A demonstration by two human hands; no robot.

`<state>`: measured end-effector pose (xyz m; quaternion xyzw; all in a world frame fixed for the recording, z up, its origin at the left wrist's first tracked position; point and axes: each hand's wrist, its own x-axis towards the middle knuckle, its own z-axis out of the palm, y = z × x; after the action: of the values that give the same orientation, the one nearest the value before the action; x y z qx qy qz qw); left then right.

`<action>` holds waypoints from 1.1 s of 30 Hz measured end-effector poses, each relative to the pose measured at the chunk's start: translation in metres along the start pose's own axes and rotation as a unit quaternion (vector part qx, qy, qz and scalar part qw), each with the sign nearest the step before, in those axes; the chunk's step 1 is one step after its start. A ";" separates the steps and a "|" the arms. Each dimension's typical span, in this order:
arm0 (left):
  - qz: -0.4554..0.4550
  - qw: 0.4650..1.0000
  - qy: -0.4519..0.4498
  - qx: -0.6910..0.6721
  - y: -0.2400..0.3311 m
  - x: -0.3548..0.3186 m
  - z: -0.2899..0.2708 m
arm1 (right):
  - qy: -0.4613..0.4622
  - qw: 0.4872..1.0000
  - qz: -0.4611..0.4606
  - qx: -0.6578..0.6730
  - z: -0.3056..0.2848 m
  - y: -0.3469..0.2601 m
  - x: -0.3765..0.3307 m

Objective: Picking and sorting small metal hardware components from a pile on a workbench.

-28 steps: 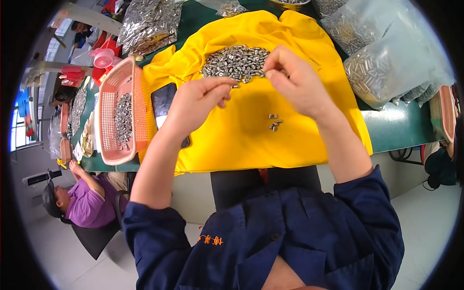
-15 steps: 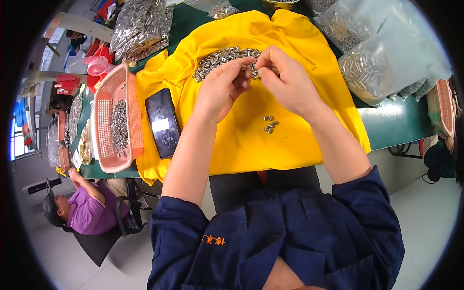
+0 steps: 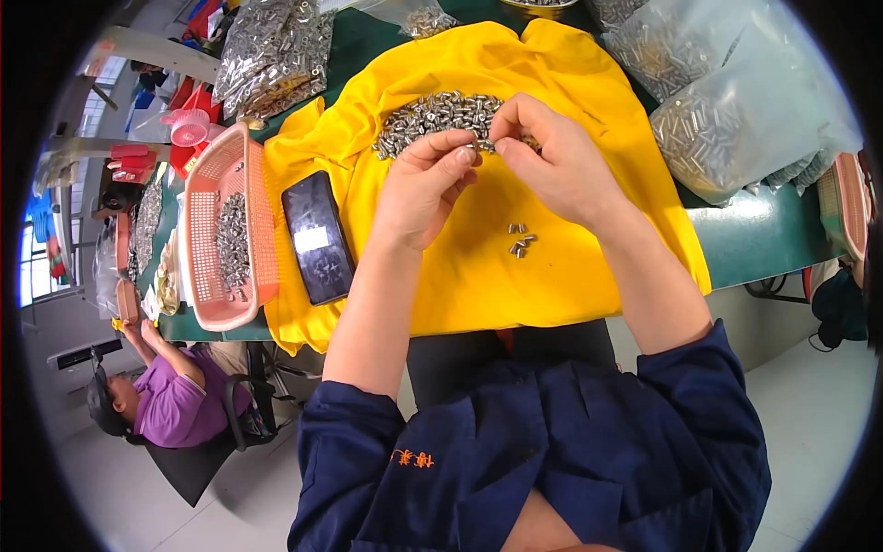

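Over the yellow cloth both my hands are raised close together in front of a heap of small silver cylindrical metal parts. Thumb and forefinger of my left hand pinch one such small metal part, only its end showing at the fingertips. My right hand is closed in a pinch just beside it; whatever lies between its fingertips is too small to make out. Nearer to me, several loose metal parts lie on the cloth.
A dark phone lies left of my left forearm, beside a pink basket of metal parts. Clear bags of parts stand at the back left, with more bags at right. A person in purple sits at far left.
My left thumb and forefinger have closed together, and the fingertips sit slightly lower. The view has shifted a little. The loose parts on the cloth stay as they were.
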<state>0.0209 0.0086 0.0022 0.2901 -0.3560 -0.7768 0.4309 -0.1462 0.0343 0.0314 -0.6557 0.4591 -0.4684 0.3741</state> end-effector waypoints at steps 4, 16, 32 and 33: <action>0.000 1.000 -0.008 -0.009 -0.002 -0.003 0.005 | 0.002 0.999 -0.008 0.038 0.001 0.000 -0.001; 0.048 0.993 0.023 0.103 -0.002 -0.003 0.009 | -0.013 0.995 -0.023 -0.098 0.002 -0.006 -0.006; 0.246 0.684 0.005 0.687 0.023 -0.018 0.031 | -0.020 0.998 -0.019 -0.061 0.012 -0.006 -0.004; 0.259 0.640 0.005 0.723 0.022 -0.019 0.030 | -0.031 0.998 0.005 -0.054 0.011 -0.004 -0.005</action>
<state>0.0168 0.0258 0.0404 0.4085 -0.8630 -0.1263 0.2690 -0.1357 0.0404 0.0305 -0.6869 0.4747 -0.4209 0.3545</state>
